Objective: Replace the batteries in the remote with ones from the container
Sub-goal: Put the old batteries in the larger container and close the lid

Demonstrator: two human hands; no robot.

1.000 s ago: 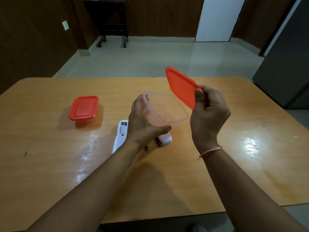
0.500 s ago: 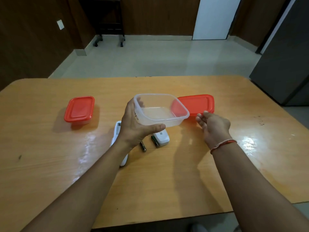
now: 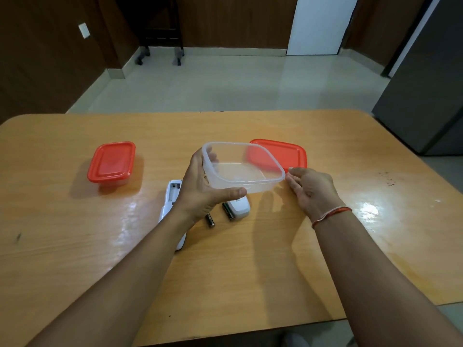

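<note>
My left hand [image 3: 200,191] holds a clear plastic container [image 3: 241,169] above the table; nothing shows inside it. Its red lid [image 3: 288,152] lies flat on the table behind it. My right hand [image 3: 310,191] hovers beside the container's right corner with fingers apart, holding nothing. Under my left hand lies the white remote [image 3: 170,204], face down with its battery bay open, partly hidden by my wrist. Two dark batteries [image 3: 210,219] [image 3: 228,211] lie loose beside the remote's white battery cover [image 3: 239,207].
A second container with a red lid [image 3: 111,162] stands shut at the left of the wooden table [image 3: 75,246]. Beyond the far table edge are bare floor, a wheeled stand and a grey cabinet at the right.
My right hand put the red lid down on the table behind the container and let go, then came back beside the container. My left hand still holds the container.
</note>
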